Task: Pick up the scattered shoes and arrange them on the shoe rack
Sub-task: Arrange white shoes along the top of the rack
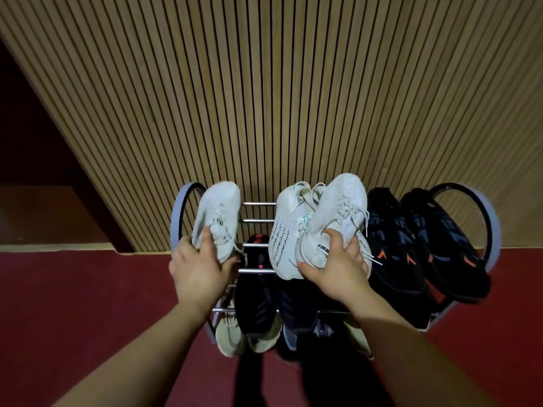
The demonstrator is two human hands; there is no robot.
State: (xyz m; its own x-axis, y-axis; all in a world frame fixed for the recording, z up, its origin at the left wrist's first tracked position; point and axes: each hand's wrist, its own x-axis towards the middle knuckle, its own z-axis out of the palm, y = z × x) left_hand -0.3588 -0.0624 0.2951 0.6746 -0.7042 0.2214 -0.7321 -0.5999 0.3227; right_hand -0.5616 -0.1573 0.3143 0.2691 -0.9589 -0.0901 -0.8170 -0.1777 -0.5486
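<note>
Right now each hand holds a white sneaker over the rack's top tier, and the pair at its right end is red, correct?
No: in the head view that pair is black with orange marks, not red. The left hand holds a white sneaker, the right hand a second white sneaker, over the shoe rack.

I read the shoe rack (175, 224) as grey hoop ends joined by chrome bars. At top-tier level, toes toward the wall:
- Plain white sneaker (219, 215), left end, heel gripped by the left hand (197, 268).
- Dotted white sneaker (286, 230), mid-rack.
- Laced white sneaker (338, 212), overlapping it, heel gripped by the right hand (338, 268).
- Two black sneakers (390, 239), orange marks, right end.
</note>
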